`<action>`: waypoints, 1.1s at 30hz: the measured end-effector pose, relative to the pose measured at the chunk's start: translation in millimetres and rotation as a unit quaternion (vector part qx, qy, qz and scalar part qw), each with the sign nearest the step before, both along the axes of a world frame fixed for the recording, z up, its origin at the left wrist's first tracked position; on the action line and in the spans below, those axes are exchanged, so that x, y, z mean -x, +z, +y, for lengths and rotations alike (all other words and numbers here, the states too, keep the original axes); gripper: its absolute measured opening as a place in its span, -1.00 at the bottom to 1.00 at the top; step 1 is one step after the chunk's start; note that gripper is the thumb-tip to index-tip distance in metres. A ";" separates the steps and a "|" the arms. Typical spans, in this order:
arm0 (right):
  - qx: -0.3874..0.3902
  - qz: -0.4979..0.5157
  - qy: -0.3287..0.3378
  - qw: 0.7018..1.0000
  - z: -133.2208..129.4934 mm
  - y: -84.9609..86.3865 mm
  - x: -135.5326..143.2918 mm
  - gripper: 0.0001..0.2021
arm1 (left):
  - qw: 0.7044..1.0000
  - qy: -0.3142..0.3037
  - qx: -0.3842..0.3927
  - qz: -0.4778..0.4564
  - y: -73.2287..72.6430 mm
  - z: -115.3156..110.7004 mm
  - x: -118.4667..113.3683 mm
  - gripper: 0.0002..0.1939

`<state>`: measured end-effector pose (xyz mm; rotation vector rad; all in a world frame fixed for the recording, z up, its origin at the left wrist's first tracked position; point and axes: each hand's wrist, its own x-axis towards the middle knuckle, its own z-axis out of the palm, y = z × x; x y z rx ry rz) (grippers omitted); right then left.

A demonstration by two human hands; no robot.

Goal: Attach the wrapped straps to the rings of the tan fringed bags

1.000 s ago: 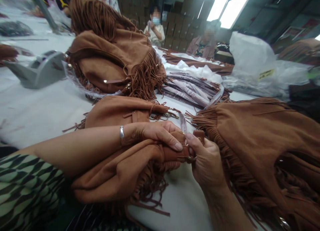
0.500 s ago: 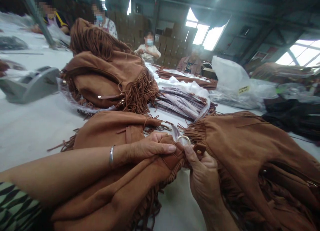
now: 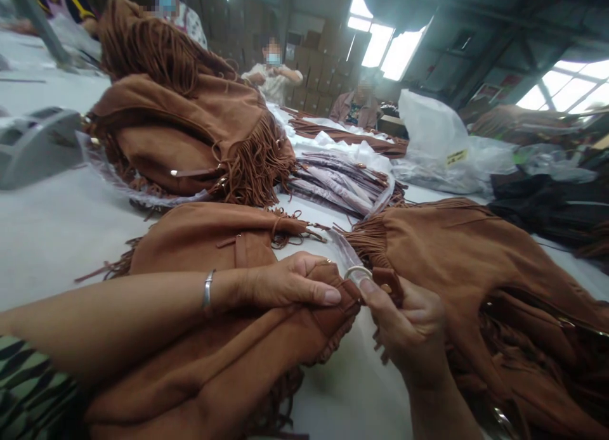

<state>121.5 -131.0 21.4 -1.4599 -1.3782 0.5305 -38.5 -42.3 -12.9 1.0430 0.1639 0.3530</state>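
Observation:
A brown fringed suede bag [image 3: 228, 389] lies across the front of the table. My left hand [image 3: 295, 284] is closed on its corner, the thumb pressed on a stitched leather tab [image 3: 349, 294]. Just right of it, my right hand [image 3: 404, 319] pinches a leather strap end [image 3: 387, 284] with a round metal stud, beside a metal ring [image 3: 358, 272]. A clear plastic wrapping strip [image 3: 346, 248] runs behind the ring. How the strap joins the ring is hidden by my fingers.
Another brown bag [image 3: 457, 250] lies on the right, and a pile of fringed bags [image 3: 181, 129] stands at the back left. Wrapped straps [image 3: 337, 183] lie mid-table. A grey tape dispenser [image 3: 38, 148] is at left. Several people sit or stand beyond the table.
My right hand has shifted right, drawing the strap end a little away from my left hand. My left hand keeps its grip on the bag corner. The view has tilted slightly.

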 end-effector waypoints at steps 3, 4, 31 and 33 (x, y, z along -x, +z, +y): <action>0.039 0.080 0.029 0.996 3.8 -6.1 -1.5 -0.64 | 1.000 -0.003 0.007 0.014 2.5 1.9 3.7 -0.73; 0.048 0.099 0.036 0.993 5.5 -9.1 -2.7 -0.63 | 1.000 -0.003 -0.014 0.025 4.5 3.2 5.0 -0.72; 0.090 0.067 0.115 0.987 -0.7 4.1 -5.5 -0.80 | 0.698 0.132 -0.653 0.262 35.3 -32.7 -12.3 -0.62; 0.096 0.056 0.113 0.987 1.7 2.8 -7.2 -0.78 | 0.724 0.151 -0.625 0.250 28.7 -33.5 -13.6 -0.63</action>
